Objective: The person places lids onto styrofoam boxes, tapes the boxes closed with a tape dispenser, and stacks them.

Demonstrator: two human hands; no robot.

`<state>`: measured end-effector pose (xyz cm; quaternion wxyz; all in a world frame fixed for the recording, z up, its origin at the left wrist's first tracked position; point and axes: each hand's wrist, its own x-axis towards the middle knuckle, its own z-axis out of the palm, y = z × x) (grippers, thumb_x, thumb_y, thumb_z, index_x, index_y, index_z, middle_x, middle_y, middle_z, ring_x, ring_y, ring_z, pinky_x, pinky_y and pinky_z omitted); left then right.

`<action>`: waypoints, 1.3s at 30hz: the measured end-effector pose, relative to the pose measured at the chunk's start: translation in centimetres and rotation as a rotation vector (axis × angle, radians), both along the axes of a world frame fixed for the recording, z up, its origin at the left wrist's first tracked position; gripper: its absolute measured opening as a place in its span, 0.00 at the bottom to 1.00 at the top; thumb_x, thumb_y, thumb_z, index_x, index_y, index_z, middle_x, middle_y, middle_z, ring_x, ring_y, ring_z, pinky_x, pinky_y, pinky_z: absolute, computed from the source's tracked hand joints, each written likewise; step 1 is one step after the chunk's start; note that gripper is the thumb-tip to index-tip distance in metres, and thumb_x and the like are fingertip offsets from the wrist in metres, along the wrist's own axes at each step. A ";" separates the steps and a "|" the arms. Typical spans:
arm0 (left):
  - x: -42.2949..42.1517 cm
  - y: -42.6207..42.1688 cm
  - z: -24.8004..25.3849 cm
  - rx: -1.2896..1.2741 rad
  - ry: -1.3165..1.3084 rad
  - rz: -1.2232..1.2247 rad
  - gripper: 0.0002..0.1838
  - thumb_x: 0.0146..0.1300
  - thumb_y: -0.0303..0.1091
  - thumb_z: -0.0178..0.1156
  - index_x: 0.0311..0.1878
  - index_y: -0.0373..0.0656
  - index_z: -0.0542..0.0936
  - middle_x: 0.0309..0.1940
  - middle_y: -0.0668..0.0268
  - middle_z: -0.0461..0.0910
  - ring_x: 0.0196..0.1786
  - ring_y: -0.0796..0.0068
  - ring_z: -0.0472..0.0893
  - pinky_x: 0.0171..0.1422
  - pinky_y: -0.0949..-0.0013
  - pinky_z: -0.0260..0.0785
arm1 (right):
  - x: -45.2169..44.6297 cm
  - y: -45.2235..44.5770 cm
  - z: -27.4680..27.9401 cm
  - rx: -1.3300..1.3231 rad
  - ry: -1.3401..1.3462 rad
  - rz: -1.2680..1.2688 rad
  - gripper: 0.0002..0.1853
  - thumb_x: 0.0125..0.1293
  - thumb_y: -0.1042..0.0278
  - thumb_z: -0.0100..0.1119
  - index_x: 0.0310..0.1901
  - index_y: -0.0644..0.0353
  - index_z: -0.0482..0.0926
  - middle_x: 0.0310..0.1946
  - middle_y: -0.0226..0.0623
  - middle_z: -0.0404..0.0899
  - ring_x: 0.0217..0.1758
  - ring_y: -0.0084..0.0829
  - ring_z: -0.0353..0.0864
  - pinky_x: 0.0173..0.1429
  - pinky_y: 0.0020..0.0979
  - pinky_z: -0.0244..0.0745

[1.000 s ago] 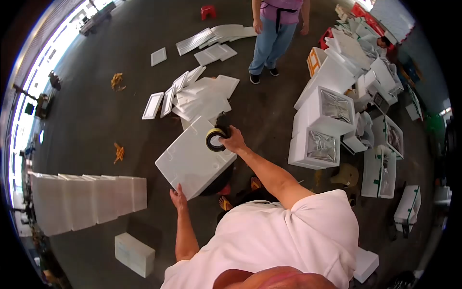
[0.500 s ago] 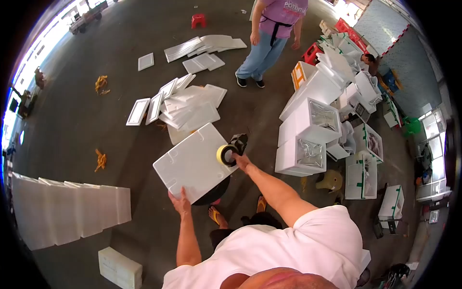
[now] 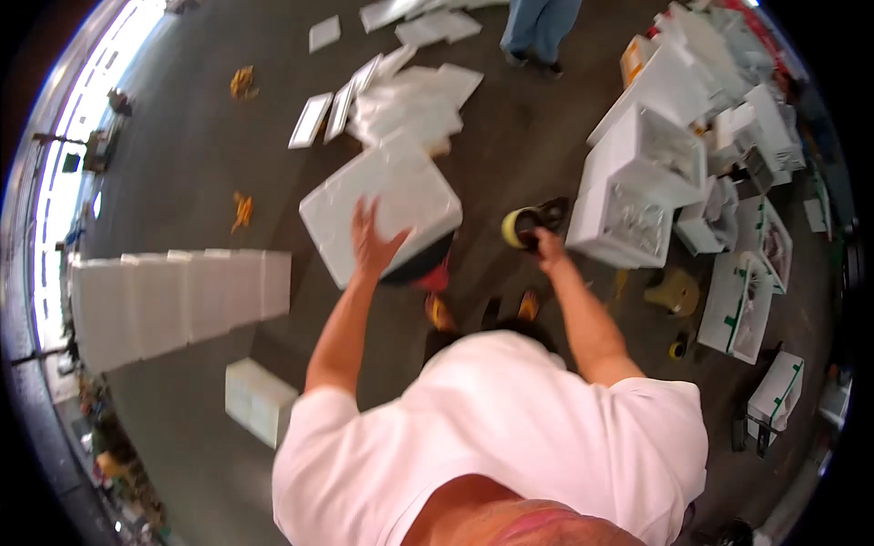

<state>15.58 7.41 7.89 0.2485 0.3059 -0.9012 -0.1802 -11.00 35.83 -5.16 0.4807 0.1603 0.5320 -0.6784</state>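
A white foam box (image 3: 401,187) sits tilted to my view on a dark and red support (image 3: 428,270), mostly hidden beneath it. Over the box's near side is my left hand (image 3: 373,246), fingers spread and holding nothing; whether it touches the foam I cannot tell. My right hand (image 3: 549,251) grips a black tape dispenser (image 3: 552,214) carrying a yellowish roll of tape (image 3: 513,227). The dispenser is off to the right of the box, apart from it and slightly blurred.
Foam lids (image 3: 405,105) lie heaped beyond the box. Stacked foam boxes (image 3: 628,177) stand at right, and a row of nested white boxes (image 3: 182,305) at left. A lone foam block (image 3: 259,400) lies near left. Another person's legs (image 3: 539,27) show at the top.
My right hand has drawn the tape dispenser away from the box's right edge. My left hand has shifted from the near edge to over the box, fingers spreading. The view has tilted nearer.
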 end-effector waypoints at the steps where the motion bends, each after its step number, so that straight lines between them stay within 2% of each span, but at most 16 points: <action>1: -1.6 0.2 -0.3 -0.009 -0.088 -0.108 0.50 0.45 0.52 0.76 0.71 0.48 0.65 0.73 0.46 0.56 0.76 0.46 0.55 0.77 0.49 0.50 | -1.0 3.9 -4.6 0.129 -0.014 -0.036 0.14 0.60 0.67 0.63 0.45 0.65 0.81 0.44 0.41 0.83 0.45 0.35 0.83 0.50 0.42 0.81; 2: -3.2 0.4 -0.3 -0.011 -0.216 -0.204 0.53 0.44 0.55 0.75 0.73 0.49 0.63 0.74 0.47 0.54 0.77 0.46 0.51 0.79 0.48 0.45 | 0.3 6.9 -0.1 0.097 0.023 -0.106 0.16 0.59 0.66 0.64 0.47 0.65 0.80 0.45 0.42 0.82 0.46 0.35 0.82 0.49 0.39 0.81; 3: -4.4 0.3 -1.0 -0.008 -0.284 -0.280 0.54 0.43 0.55 0.76 0.74 0.53 0.61 0.76 0.48 0.49 0.78 0.47 0.48 0.79 0.47 0.43 | 0.7 9.7 0.0 0.077 0.034 -0.145 0.18 0.59 0.65 0.66 0.48 0.64 0.80 0.47 0.39 0.82 0.47 0.35 0.82 0.49 0.39 0.80; 5: -5.8 0.9 -1.7 -0.017 -0.356 -0.319 0.55 0.43 0.55 0.76 0.75 0.55 0.60 0.76 0.48 0.49 0.79 0.46 0.47 0.79 0.46 0.42 | 1.1 14.5 -0.2 0.157 -0.005 -0.150 0.22 0.61 0.61 0.66 0.55 0.59 0.78 0.50 0.35 0.80 0.52 0.35 0.80 0.54 0.43 0.77; 7: -7.4 0.7 -2.7 -0.039 -0.433 -0.337 0.55 0.43 0.55 0.75 0.76 0.60 0.59 0.77 0.50 0.47 0.79 0.45 0.46 0.80 0.45 0.39 | 1.6 17.6 -0.5 0.094 -0.015 -0.191 0.22 0.62 0.60 0.66 0.56 0.58 0.77 0.50 0.35 0.80 0.53 0.35 0.80 0.55 0.42 0.77; 9: -7.9 0.4 -4.8 -0.079 -0.436 -0.331 0.54 0.45 0.54 0.74 0.76 0.60 0.59 0.77 0.50 0.47 0.79 0.46 0.46 0.80 0.46 0.39 | 1.9 18.9 -0.1 -0.012 -0.019 -0.248 0.24 0.63 0.56 0.67 0.58 0.57 0.76 0.51 0.35 0.80 0.53 0.35 0.80 0.57 0.41 0.76; 13: -8.2 0.5 -6.0 -0.152 -0.387 -0.291 0.48 0.50 0.52 0.70 0.75 0.61 0.60 0.77 0.51 0.50 0.79 0.47 0.48 0.80 0.47 0.40 | 1.5 18.8 0.7 -0.002 -0.087 -0.244 0.24 0.64 0.55 0.65 0.57 0.58 0.77 0.52 0.35 0.80 0.54 0.33 0.80 0.58 0.40 0.76; 16: -8.5 0.4 -5.7 -0.167 -0.357 -0.282 0.46 0.52 0.52 0.69 0.74 0.61 0.61 0.76 0.50 0.51 0.78 0.47 0.49 0.80 0.47 0.41 | 1.2 15.9 0.9 0.047 -0.138 -0.203 0.22 0.65 0.54 0.63 0.56 0.59 0.77 0.52 0.34 0.80 0.54 0.32 0.80 0.58 0.37 0.77; 18: -8.5 0.3 -5.7 -0.159 -0.362 -0.301 0.46 0.52 0.51 0.70 0.74 0.61 0.61 0.75 0.50 0.53 0.78 0.46 0.50 0.79 0.46 0.41 | 0.2 12.5 -0.1 -0.064 -0.066 -0.113 0.26 0.65 0.54 0.63 0.60 0.59 0.75 0.57 0.36 0.77 0.60 0.34 0.75 0.61 0.38 0.73; 20: -8.3 0.7 -5.3 -0.172 -0.354 -0.301 0.45 0.52 0.51 0.70 0.74 0.60 0.62 0.75 0.49 0.52 0.77 0.44 0.51 0.79 0.46 0.43 | -1.3 6.4 1.3 -0.178 -0.030 -0.117 0.23 0.67 0.55 0.61 0.58 0.59 0.76 0.55 0.34 0.78 0.61 0.32 0.75 0.61 0.37 0.73; 22: -8.5 0.8 -5.2 -0.182 -0.337 -0.291 0.44 0.53 0.51 0.70 0.74 0.59 0.63 0.76 0.49 0.52 0.77 0.43 0.51 0.78 0.45 0.44 | -2.6 -0.3 2.3 -0.172 -0.011 -0.125 0.18 0.68 0.57 0.60 0.54 0.59 0.78 0.51 0.33 0.80 0.57 0.29 0.77 0.59 0.36 0.74; 26: -8.0 0.7 -5.7 -0.193 -0.327 -0.300 0.47 0.50 0.49 0.71 0.74 0.58 0.62 0.75 0.48 0.54 0.76 0.41 0.52 0.78 0.44 0.44 | -2.4 -11.0 3.5 -0.593 -0.105 0.038 0.14 0.73 0.58 0.51 0.49 0.59 0.80 0.42 0.32 0.83 0.46 0.27 0.81 0.55 0.31 0.76; 29: -8.4 0.2 -5.6 -0.156 -0.235 -0.321 0.45 0.46 0.50 0.73 0.71 0.55 0.68 0.74 0.48 0.56 0.76 0.42 0.53 0.77 0.43 0.45 | -1.2 -15.7 4.2 -0.629 -0.212 0.153 0.15 0.74 0.58 0.48 0.48 0.59 0.80 0.43 0.33 0.84 0.47 0.27 0.83 0.55 0.30 0.78; 33: -9.2 0.0 -3.8 -0.104 -0.309 -0.257 0.42 0.42 0.49 0.75 0.65 0.54 0.74 0.72 0.50 0.59 0.76 0.45 0.54 0.77 0.45 0.46 | -0.5 -15.7 5.5 -0.627 -0.279 0.266 0.15 0.73 0.57 0.48 0.48 0.57 0.81 0.44 0.34 0.85 0.48 0.26 0.83 0.57 0.30 0.78; 35: -9.1 0.1 -5.0 -0.157 -0.202 -0.272 0.42 0.42 0.48 0.74 0.65 0.53 0.74 0.69 0.51 0.62 0.74 0.46 0.57 0.77 0.44 0.46 | 0.1 -15.0 5.0 -0.643 -0.262 0.288 0.16 0.73 0.58 0.48 0.49 0.58 0.81 0.44 0.34 0.85 0.48 0.27 0.83 0.57 0.31 0.78; 39: -9.1 0.5 -4.5 -0.094 -0.308 -0.306 0.50 0.42 0.48 0.75 0.72 0.56 0.65 0.75 0.46 0.50 0.78 0.41 0.48 0.78 0.41 0.41 | -0.1 -15.8 3.2 -0.649 -0.183 0.308 0.17 0.73 0.58 0.47 0.50 0.60 0.80 0.45 0.35 0.84 0.49 0.27 0.83 0.57 0.31 0.78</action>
